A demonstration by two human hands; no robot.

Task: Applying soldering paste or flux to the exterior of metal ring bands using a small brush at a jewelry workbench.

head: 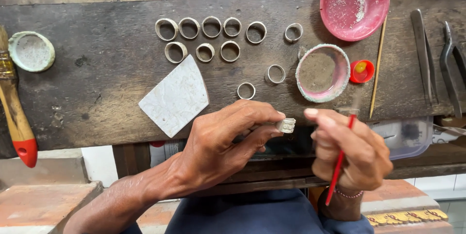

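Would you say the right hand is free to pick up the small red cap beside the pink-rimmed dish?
Probably not as it stands: the right hand is gripping a thin red brush, though nothing blocks the path to the red cap.

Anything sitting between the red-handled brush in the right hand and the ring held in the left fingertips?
Nothing visible. The ring is pinched in the left hand, and only open air separates it from the right hand with its red-handled brush.
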